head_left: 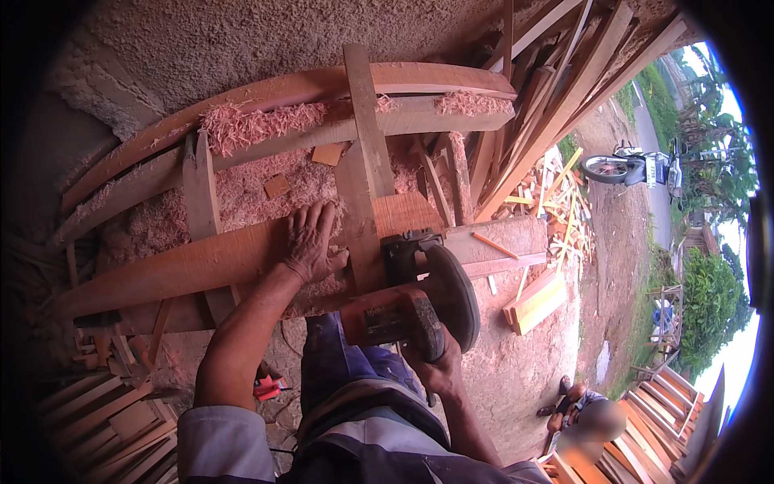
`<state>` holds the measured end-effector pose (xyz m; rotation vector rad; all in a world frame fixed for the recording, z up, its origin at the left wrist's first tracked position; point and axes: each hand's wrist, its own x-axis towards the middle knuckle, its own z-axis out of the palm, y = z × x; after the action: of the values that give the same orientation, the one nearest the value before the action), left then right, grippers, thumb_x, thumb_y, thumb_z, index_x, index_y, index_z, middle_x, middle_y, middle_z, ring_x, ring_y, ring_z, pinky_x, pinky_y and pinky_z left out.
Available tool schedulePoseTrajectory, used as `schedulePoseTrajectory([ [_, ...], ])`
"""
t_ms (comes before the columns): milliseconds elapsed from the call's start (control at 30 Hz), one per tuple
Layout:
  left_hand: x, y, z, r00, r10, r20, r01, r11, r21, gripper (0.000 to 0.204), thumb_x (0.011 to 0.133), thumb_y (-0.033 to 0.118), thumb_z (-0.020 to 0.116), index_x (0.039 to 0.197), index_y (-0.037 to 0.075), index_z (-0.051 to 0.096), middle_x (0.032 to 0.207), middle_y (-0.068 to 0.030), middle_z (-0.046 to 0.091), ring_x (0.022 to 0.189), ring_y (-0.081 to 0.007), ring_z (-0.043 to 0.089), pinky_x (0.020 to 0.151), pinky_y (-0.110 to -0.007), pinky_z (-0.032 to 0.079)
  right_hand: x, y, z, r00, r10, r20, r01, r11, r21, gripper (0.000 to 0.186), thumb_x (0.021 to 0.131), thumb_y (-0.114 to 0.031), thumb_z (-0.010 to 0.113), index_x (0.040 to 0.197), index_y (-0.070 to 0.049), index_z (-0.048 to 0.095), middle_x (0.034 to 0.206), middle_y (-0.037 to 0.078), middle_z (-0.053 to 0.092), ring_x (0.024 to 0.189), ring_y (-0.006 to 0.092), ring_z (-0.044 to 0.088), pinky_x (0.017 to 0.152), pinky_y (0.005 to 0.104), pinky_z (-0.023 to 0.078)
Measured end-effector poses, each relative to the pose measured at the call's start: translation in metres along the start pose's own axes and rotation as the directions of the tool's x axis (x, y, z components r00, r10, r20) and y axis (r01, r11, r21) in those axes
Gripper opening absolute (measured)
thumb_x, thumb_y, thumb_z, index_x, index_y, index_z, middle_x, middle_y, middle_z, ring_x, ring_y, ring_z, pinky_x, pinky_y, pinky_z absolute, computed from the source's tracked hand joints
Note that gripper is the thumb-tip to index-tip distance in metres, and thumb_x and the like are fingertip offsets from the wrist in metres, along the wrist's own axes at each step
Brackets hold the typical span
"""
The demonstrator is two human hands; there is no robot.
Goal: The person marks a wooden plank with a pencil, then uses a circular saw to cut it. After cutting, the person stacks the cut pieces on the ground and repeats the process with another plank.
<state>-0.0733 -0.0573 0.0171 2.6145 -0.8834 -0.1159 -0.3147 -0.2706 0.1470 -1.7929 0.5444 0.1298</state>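
Observation:
A long orange-brown plank lies across the wooden workbench. My left hand presses flat on it, fingers stretched toward the far edge and thumb apart. To its right, my right hand is closed around the rear handle of a dark power saw with a rounded blade guard. The saw sits at the plank's right part, over a cross-piece of the bench. Its blade is hidden by the guard, and I cannot tell whether it touches the wood.
Pink shavings heap on the bench beams. Upright boards lean at the back right. Offcuts and a short stack of planks lie on the ground. A red tool is by my legs. Another person sits lower right, near a motorcycle farther off.

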Motion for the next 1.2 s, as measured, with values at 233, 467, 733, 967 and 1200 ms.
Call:
schedulePoseTrajectory([
  [233,-0.001,-0.003,0.007,0.999,0.013,-0.031,-0.012,1.0,0.022,0.105,0.069,0.054,0.069,0.15,-0.004,0.033,0.151,-0.0263,0.036,0.136,-0.0437,0.035,0.116,-0.058,0.024,0.023,-0.004,0.003,1.0,0.008,0.02,-0.008,1.0,0.027,0.032,0.079,-0.014,0.079,0.101,-0.003,0.06,0.083,0.004,0.062,0.077,0.0131,0.056,0.073,0.0319,0.05],
  [467,0.0,-0.003,0.004,0.999,0.029,-0.041,-0.03,0.999,-0.026,0.102,0.069,0.054,0.07,0.147,-0.003,0.036,0.145,-0.0243,0.038,0.132,-0.0397,0.037,0.113,-0.056,0.025,0.047,-0.007,0.007,0.999,-0.046,0.029,0.045,0.998,0.049,0.032,0.08,-0.017,0.079,0.101,-0.003,0.06,0.081,0.006,0.062,0.076,0.0139,0.056,0.073,0.0321,0.05],
  [733,0.001,-0.011,0.016,0.998,0.043,-0.042,-0.042,0.999,0.015,0.109,0.079,0.076,0.055,0.149,-0.006,0.035,0.147,-0.0244,0.039,0.132,-0.0403,0.037,0.113,-0.056,0.024,0.067,-0.013,0.009,0.998,-0.045,0.039,0.044,0.998,0.038,0.032,0.08,-0.016,0.08,0.099,-0.003,0.058,0.081,0.006,0.061,0.075,0.0151,0.056,0.072,0.0332,0.05],
  [967,0.001,-0.007,0.012,0.997,0.039,-0.061,-0.041,0.999,-0.033,0.098,0.082,0.064,0.064,0.146,-0.006,0.037,0.145,-0.0231,0.04,0.134,-0.0397,0.036,0.114,-0.056,0.024,0.084,-0.019,0.012,0.998,-0.043,0.051,0.04,0.998,0.048,0.033,0.079,-0.016,0.081,0.1,-0.003,0.059,0.082,0.004,0.06,0.076,0.0141,0.055,0.073,0.0319,0.049],
  [1200,0.002,-0.004,0.012,0.981,0.083,-0.174,-0.086,0.996,-0.009,0.08,0.086,0.046,0.063,0.141,-0.007,0.041,0.137,-0.0224,0.045,0.128,-0.0389,0.04,0.111,-0.056,0.026,0.101,-0.025,0.015,0.997,-0.046,0.057,0.042,0.997,0.065,0.033,0.08,-0.015,0.081,0.102,-0.003,0.059,0.083,0.003,0.06,0.077,0.0131,0.055,0.074,0.0311,0.049],
])
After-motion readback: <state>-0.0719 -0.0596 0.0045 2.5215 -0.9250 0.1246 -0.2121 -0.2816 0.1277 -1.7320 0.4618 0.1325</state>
